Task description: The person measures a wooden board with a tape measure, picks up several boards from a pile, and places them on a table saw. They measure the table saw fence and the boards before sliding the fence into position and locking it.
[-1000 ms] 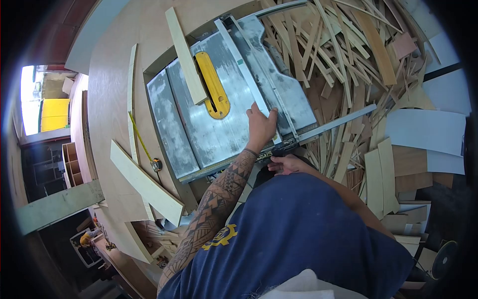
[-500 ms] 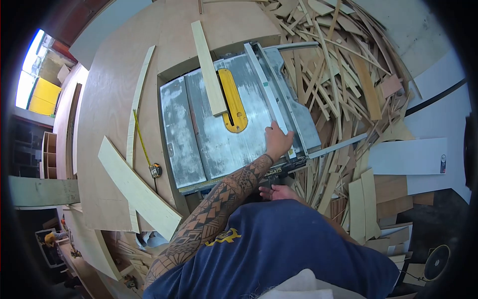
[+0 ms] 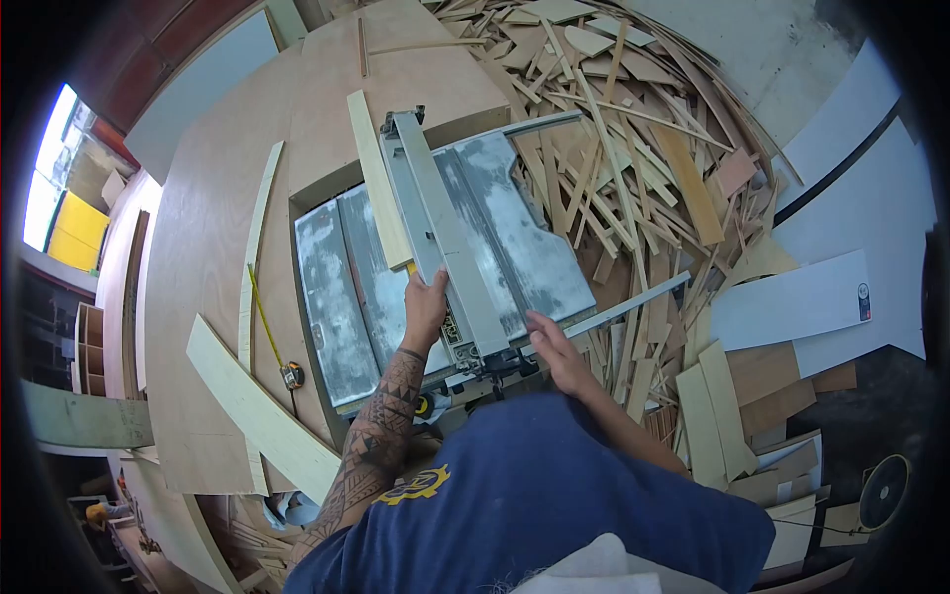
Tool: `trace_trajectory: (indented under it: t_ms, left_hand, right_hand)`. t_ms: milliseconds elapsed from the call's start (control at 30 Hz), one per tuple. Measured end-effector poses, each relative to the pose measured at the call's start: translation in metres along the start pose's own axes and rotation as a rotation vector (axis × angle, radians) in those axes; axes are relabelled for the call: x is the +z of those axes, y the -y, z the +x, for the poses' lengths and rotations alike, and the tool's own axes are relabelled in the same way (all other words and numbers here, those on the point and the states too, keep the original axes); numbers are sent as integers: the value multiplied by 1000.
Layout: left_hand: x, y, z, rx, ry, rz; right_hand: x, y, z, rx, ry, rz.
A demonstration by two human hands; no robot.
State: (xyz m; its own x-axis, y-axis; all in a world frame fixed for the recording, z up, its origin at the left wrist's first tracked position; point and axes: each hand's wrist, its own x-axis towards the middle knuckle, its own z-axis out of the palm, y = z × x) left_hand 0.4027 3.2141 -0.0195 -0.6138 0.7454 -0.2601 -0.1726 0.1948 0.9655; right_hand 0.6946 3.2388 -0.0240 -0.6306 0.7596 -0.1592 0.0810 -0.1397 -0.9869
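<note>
A grey table saw (image 3: 341,277) is set into a plywood bench. Its long metal rip fence (image 3: 445,233) lies across the saw top, over where the yellow blade insert was. My left hand (image 3: 426,305) grips the near left side of the fence. My right hand (image 3: 552,348) rests at the saw's front right edge, fingers on the fence rail near the fence's locking end. A pale wood strip (image 3: 376,183) lies on the saw top just left of the fence.
A big heap of wood offcuts (image 3: 633,148) lies right of the saw. A yellow tape measure (image 3: 290,374) and long curved wood strips (image 3: 259,421) lie on the plywood bench (image 3: 213,257) at left. White boards (image 3: 792,297) lie at right.
The rip fence has slid left across the saw top and now covers the yellow insert. My left hand moved left with it; my right hand rose from below onto the front rail.
</note>
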Motion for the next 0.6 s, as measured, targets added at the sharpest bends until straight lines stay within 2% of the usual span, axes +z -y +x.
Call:
trace_trajectory:
  t_ms: [33, 100, 167, 233, 267, 300, 367, 500, 600]
  left_hand:
    - [6, 1, 2, 49, -10, 70]
    - [23, 4, 6, 101, -22, 150]
    - [55, 6, 13, 93, 64, -172]
    - [88, -6, 9, 30, 124, -213]
    - [106, -7, 9, -13, 133, -252]
    - [122, -6, 9, -56, 142, -290]
    - [151, 14, 24, -49, 147, -301]
    - [194, 23, 24, -64, 108, -287]
    - [201, 30, 19, -62, 117, -398]
  right_hand:
    - [4, 20, 7, -200, 71, -117]
    - [13, 42, 12, -225, 98, -73]
    - [1, 64, 13, -247, 119, -22]
    - [-23, 89, 11, -324, -24, -322]
    - [-34, 100, 10, -327, -73, -336]
    - [-46, 101, 11, -325, -77, -329]
    - [-71, 101, 15, -393, -154, -534]
    - [-113, 87, 21, -379, -167, -547]
    - [-126, 80, 19, -352, -110, -511]
